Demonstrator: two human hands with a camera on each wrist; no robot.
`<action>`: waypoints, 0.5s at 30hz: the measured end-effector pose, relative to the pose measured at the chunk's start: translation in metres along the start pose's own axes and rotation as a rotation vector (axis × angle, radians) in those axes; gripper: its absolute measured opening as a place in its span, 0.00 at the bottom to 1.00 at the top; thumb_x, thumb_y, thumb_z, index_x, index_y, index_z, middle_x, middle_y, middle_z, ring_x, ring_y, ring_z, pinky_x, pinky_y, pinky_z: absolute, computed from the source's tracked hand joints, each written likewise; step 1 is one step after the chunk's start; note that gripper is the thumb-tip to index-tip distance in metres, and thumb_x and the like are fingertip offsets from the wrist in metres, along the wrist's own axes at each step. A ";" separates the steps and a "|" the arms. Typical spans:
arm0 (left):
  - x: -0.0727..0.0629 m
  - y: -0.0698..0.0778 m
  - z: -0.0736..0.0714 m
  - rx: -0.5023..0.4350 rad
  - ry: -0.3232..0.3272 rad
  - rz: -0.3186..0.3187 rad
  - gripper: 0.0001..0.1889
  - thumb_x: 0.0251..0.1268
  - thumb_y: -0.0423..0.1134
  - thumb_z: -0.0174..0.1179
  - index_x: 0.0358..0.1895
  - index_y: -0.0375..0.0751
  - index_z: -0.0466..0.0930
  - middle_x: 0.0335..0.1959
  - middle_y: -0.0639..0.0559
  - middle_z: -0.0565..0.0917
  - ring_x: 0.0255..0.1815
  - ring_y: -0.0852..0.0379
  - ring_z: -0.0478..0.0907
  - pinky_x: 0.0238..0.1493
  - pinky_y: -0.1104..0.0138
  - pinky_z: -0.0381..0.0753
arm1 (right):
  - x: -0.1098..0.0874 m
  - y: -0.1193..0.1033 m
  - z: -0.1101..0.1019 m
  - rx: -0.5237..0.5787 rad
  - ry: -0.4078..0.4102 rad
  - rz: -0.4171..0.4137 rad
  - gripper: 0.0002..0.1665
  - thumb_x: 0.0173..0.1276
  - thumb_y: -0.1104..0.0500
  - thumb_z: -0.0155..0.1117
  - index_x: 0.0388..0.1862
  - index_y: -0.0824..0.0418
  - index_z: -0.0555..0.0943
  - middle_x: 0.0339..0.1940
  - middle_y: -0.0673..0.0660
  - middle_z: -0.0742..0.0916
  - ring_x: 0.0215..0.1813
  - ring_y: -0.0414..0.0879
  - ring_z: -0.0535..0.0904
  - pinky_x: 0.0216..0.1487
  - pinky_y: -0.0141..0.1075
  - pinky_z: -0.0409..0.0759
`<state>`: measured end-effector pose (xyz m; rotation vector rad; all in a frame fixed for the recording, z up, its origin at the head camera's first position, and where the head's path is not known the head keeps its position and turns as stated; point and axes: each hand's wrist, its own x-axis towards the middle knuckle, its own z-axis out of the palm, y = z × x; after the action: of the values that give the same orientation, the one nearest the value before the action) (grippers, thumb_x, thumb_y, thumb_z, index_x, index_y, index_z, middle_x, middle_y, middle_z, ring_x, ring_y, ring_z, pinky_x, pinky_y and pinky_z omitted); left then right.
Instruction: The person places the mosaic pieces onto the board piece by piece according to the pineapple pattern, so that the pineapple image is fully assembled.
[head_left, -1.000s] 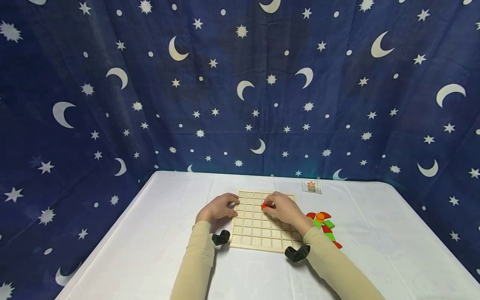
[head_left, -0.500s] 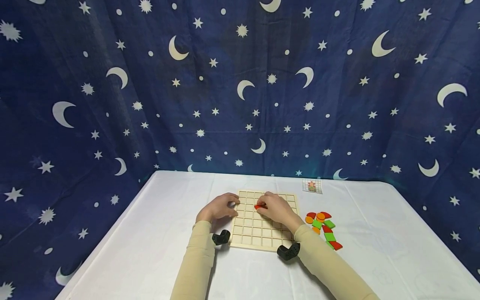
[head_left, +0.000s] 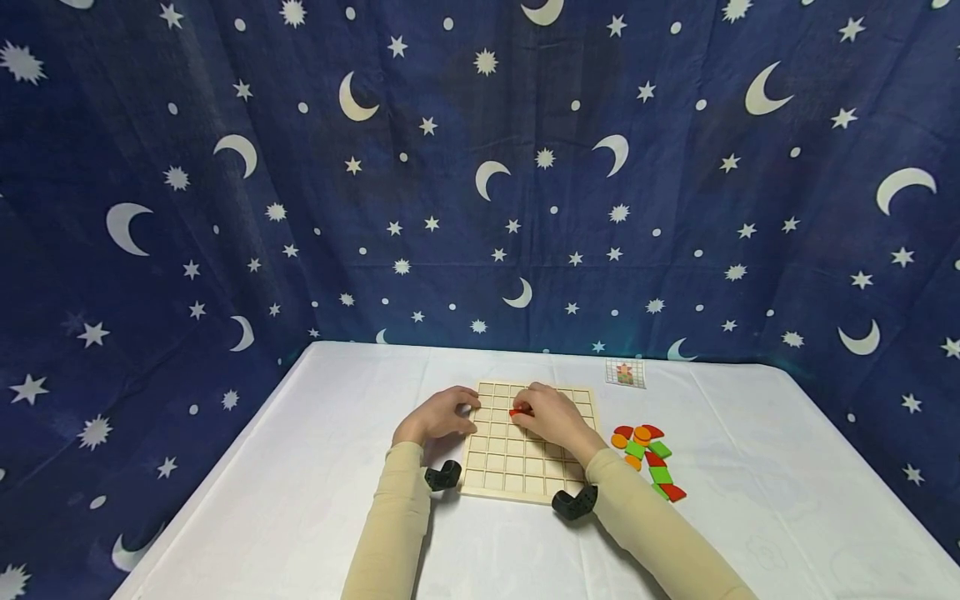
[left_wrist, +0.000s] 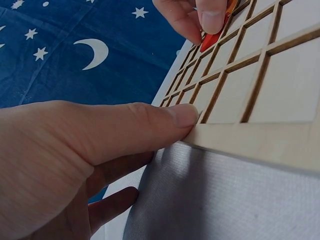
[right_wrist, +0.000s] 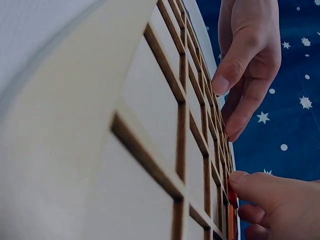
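Note:
A square wooden grid board (head_left: 495,461) lies on the white table. My left hand (head_left: 437,415) rests at its left edge; in the left wrist view the thumb (left_wrist: 165,119) presses on the rim and the other fingers are lower, beside the edge. Over the upper middle cells my right hand (head_left: 553,418) pinches a small red piece (head_left: 514,412), which touches or sits just above the grid; I cannot tell which. An orange piece (right_wrist: 231,222) shows right beside the red one in the right wrist view. From the head view, the right hand hides it.
Right of the board is a loose group of flat pieces: red quarter-round ones (head_left: 677,493), orange discs (head_left: 618,441) and green squares (head_left: 661,475). A small pattern card (head_left: 626,372) lies behind them. A dark blue star-and-moon cloth (head_left: 480,208) hangs behind the table.
My right hand has shifted a little left across the board with the red piece, then nearly stopped. More of the loose pieces now show. The left hand has stayed in place.

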<state>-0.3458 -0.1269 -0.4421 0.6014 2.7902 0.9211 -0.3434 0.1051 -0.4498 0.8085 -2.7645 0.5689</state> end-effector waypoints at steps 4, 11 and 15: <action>0.000 0.001 0.000 -0.009 -0.002 -0.007 0.23 0.53 0.34 0.71 0.55 0.38 0.82 0.64 0.46 0.75 0.68 0.46 0.68 0.70 0.54 0.66 | 0.001 0.000 0.001 -0.022 -0.007 -0.010 0.08 0.63 0.55 0.71 0.39 0.57 0.86 0.33 0.48 0.82 0.35 0.42 0.78 0.39 0.39 0.81; -0.001 0.001 0.000 -0.013 0.000 -0.009 0.22 0.53 0.34 0.71 0.54 0.38 0.82 0.64 0.46 0.75 0.69 0.46 0.68 0.70 0.54 0.66 | 0.001 0.001 0.001 -0.020 -0.019 -0.018 0.06 0.62 0.56 0.71 0.36 0.55 0.86 0.32 0.47 0.82 0.34 0.41 0.78 0.39 0.38 0.80; -0.001 0.001 -0.001 -0.006 -0.002 -0.009 0.23 0.54 0.34 0.71 0.55 0.37 0.81 0.64 0.46 0.75 0.69 0.46 0.67 0.70 0.54 0.65 | 0.001 0.002 -0.002 -0.003 -0.030 -0.005 0.06 0.62 0.56 0.71 0.37 0.56 0.86 0.32 0.47 0.82 0.35 0.41 0.78 0.39 0.38 0.80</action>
<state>-0.3450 -0.1266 -0.4408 0.5875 2.7849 0.9259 -0.3456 0.1069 -0.4485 0.8290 -2.7888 0.5564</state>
